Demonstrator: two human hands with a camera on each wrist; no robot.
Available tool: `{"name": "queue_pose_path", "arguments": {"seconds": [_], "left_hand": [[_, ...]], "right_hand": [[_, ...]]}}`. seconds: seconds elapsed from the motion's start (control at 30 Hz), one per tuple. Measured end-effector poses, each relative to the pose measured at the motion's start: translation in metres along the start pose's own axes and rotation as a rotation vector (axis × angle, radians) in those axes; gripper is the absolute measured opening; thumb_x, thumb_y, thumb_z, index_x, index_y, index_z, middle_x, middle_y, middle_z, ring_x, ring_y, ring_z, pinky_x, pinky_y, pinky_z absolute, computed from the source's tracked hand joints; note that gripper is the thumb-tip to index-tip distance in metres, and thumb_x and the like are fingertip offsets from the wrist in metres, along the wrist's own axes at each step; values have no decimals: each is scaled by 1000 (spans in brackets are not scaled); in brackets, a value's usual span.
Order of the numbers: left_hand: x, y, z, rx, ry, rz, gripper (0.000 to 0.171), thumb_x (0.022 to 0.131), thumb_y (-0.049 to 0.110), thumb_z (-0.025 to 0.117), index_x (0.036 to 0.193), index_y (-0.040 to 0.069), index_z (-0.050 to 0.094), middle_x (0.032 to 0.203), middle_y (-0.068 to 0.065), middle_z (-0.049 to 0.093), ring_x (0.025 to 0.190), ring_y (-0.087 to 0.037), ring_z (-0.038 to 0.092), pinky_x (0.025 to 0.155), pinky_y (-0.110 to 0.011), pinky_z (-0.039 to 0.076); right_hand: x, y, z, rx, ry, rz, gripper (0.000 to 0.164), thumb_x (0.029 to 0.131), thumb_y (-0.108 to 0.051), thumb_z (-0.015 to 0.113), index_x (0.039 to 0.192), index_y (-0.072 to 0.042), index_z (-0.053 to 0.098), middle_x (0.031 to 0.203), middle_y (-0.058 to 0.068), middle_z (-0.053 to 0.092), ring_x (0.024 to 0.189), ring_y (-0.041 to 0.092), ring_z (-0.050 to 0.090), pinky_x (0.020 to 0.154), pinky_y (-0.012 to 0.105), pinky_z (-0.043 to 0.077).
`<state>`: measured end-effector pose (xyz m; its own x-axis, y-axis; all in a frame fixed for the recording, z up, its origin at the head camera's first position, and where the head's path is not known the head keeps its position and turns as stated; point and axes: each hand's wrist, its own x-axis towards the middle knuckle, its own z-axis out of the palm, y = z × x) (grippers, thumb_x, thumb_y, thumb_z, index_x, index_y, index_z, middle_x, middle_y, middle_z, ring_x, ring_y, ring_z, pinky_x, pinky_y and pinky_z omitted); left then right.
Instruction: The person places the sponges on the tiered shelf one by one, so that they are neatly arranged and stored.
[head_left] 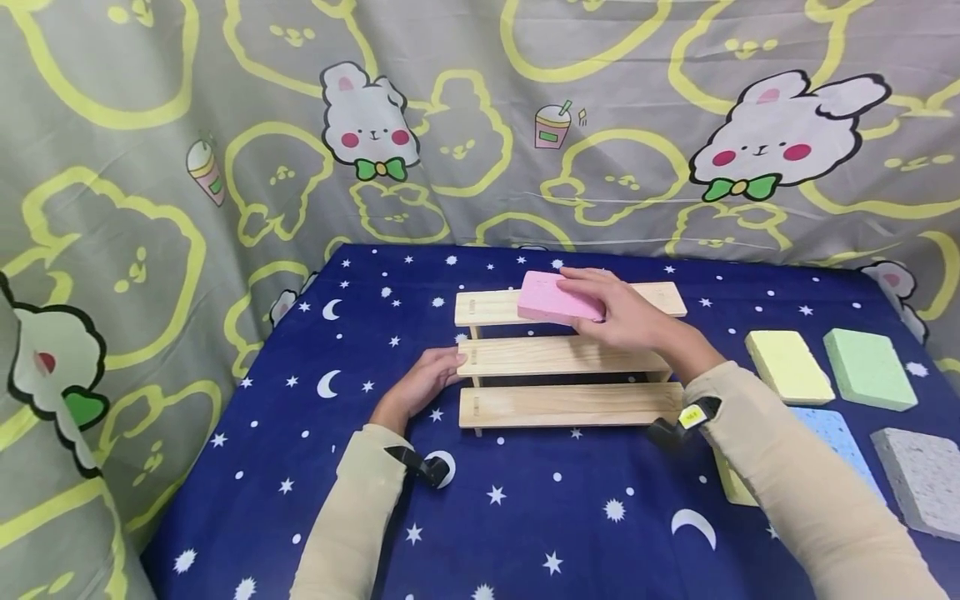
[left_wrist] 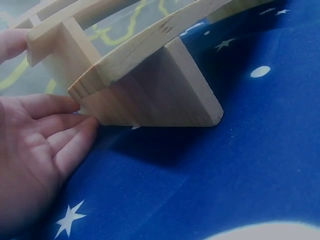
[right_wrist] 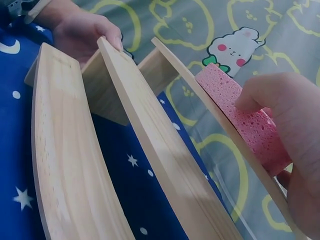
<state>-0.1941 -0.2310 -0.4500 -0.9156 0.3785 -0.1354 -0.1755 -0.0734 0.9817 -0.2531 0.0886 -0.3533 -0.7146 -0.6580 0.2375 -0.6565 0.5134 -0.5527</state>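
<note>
A three-step wooden shelf stand [head_left: 562,357] sits on the cloth. My right hand [head_left: 618,308] grips a pink sponge [head_left: 557,298] at the top step, thumb on the near side. In the right wrist view the sponge [right_wrist: 240,117] lies along the top step, its pores showing. At the stand's left end is my left hand [head_left: 429,379]. Its thumb is at the end of the middle step, while its straight fingers [left_wrist: 65,132] touch the side support low down, as the left wrist view shows.
Right of the stand lie a yellow sponge [head_left: 789,367], a green sponge [head_left: 870,369], a blue sponge [head_left: 840,442] and a grey sponge [head_left: 921,479]. Another yellow piece [head_left: 733,483] is partly behind the right sleeve. Dark blue starry cloth [head_left: 525,533] covers the table; a patterned curtain [head_left: 465,192] hangs behind.
</note>
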Motion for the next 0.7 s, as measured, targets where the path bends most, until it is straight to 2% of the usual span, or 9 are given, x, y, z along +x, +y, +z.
{"name": "queue_pose_path", "arguments": {"seconds": [0.13, 0.5, 0.7], "left_hand": [[0, 0, 1, -3, -2, 3, 48, 94, 11, 44, 132, -18, 39, 128, -30, 52, 101, -7, 61, 99, -28, 47], [0, -4, 1, 2, 6, 18, 49, 92, 11, 44, 130, -20, 40, 121, -24, 58, 99, -8, 62, 97, -28, 48], [2, -1, 1, 14, 10, 20, 50, 91, 13, 45, 129, -19, 41, 121, -25, 57, 99, -8, 62, 98, -29, 48]], "right_hand": [[7, -2, 4, 21, -2, -27, 59, 78, -14, 62, 135, -4, 51, 148, 12, 37, 139, 32, 25, 111, 54, 24], [27, -15, 17, 42, -74, -67, 61, 77, -13, 58, 137, -4, 49, 150, 11, 35, 141, 33, 18, 116, 53, 14], [35, -18, 21, 28, -84, -82, 60, 77, -13, 58, 137, -6, 49, 151, 10, 34, 141, 30, 21, 116, 53, 15]]}}
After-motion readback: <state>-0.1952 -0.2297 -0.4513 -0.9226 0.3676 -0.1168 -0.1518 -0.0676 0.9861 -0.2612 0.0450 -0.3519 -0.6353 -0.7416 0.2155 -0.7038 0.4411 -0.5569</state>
